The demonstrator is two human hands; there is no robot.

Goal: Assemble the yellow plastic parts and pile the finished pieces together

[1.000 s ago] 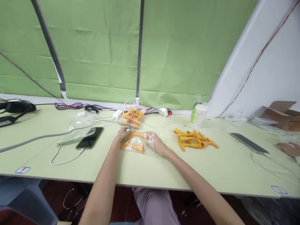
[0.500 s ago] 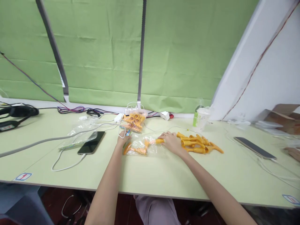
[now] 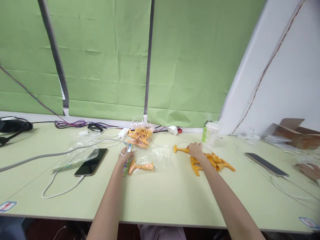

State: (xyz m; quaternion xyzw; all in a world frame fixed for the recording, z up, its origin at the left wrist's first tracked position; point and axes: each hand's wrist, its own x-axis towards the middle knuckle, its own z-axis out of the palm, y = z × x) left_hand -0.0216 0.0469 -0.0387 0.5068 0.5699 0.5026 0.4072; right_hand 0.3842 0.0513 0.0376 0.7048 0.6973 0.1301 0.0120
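My left hand (image 3: 125,155) is closed on the colourful end of a clear plastic bag (image 3: 161,156), which lies flat on the table. Inside that bag is an orange plastic piece (image 3: 143,166). Over to the right, my right hand (image 3: 195,150) has its fingers around a long orange plastic piece (image 3: 183,150) with a flared end pointing left. Just beyond and under my right wrist lies a pile of similar orange pieces (image 3: 215,160), partly hidden by the hand and forearm. Behind the bag sits another filled bag of orange parts (image 3: 141,136).
A charging phone (image 3: 91,162) lies at the left, partly under another clear bag (image 3: 72,156). Several cables run along the back. A lidded cup (image 3: 211,133) stands behind the pile. Further right are a second phone (image 3: 266,164), a cardboard box (image 3: 297,133) and another person's hand (image 3: 310,171).
My right hand has moved right from the bag's mouth to the pile and now grips an orange piece there. My left hand stays on the bag. The view has shifted slightly.
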